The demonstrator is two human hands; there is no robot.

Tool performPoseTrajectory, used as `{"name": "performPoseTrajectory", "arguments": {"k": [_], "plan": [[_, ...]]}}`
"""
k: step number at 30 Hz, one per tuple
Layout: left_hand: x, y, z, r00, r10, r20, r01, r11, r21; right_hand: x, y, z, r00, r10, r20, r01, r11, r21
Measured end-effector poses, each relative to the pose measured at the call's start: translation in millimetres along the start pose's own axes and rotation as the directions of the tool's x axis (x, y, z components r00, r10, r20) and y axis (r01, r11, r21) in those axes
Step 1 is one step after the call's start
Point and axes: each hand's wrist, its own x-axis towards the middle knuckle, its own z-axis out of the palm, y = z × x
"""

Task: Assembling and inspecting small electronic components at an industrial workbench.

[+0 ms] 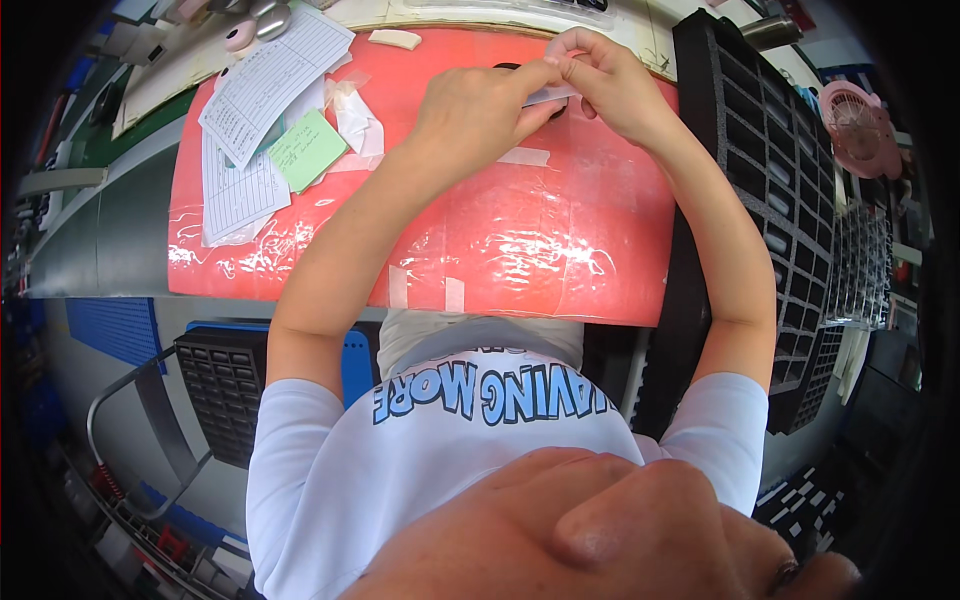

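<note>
Head view: one clear strip (548,96) sits between the two hands, above the far part of one red mat (500,240). The left hand (480,105)'s thumb and forefinger pinch it; the right hand (615,92)'s fingers are curled, tips close together at its right end, though I cannot tell whether they grip it. One black thing (507,66) shows partly behind the left fingers. Farther left lie one crumpled tissue (357,118), one green notepad (308,150) and at least two lined sheets (275,85); one white block (395,39) lies near the far edge.
</note>
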Motion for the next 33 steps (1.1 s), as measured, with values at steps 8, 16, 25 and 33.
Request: {"name": "performPoseTrajectory", "arguments": {"k": [8, 16, 25, 33], "plan": [[0, 3, -2, 0.989, 0.116, 0.091, -0.12, 0.992, 0.037, -3, -6, 1, 0.999, 0.047, 0.024, -0.047, 0.999, -0.016], [1, -17, 1, 0.977, 0.162, -0.139, -0.15, 0.984, 0.093, 3, -5, -14, 0.978, 0.144, 0.15, -0.153, 0.987, 0.054], [0, -3, -6, 0.986, 0.154, 0.065, -0.165, 0.96, 0.227, -1, -18, -18, 0.997, 0.082, 0.017, -0.078, 0.987, -0.141], [-2, -1, -4, 0.982, 0.117, 0.149, -0.148, 0.964, 0.22, -10, -19, -3, 0.967, -0.173, -0.188, 0.079, 0.903, -0.423]]}}
